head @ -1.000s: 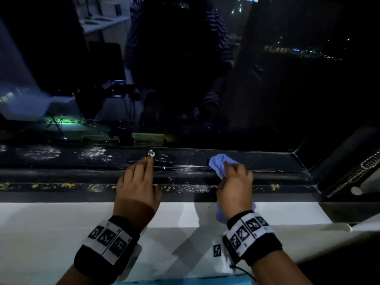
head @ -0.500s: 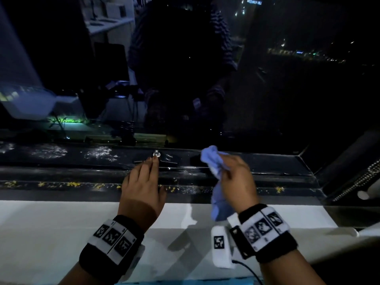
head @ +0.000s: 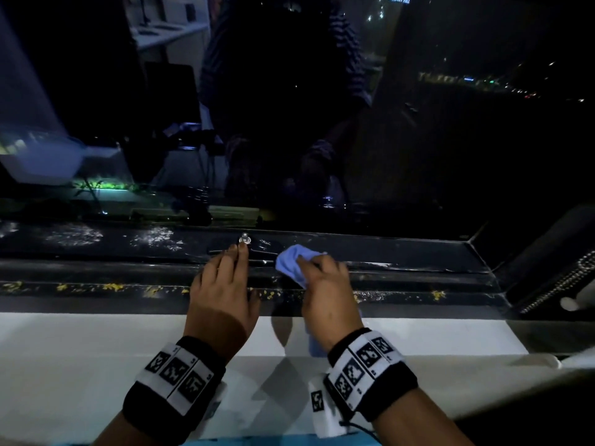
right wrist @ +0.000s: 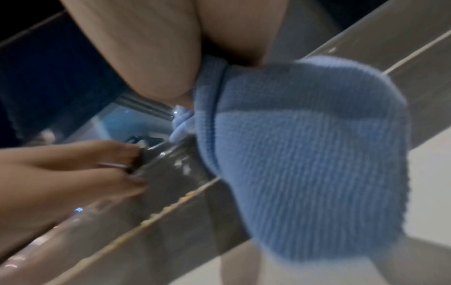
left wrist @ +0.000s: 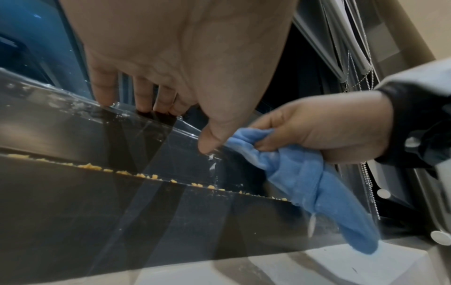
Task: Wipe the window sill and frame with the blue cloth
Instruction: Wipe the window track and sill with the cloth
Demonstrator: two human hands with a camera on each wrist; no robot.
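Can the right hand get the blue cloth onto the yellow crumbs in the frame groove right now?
Probably yes. The right hand grips the blue cloth on the dark frame, and the yellow crumbs lie just nearer the person. Only the left hand covers a stretch.

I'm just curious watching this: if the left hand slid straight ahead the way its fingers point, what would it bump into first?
Most likely the small silver knob on the dark window frame: the left hand lies flat with its fingertips just short of it. The window glass lies beyond, though depth is hard to judge.
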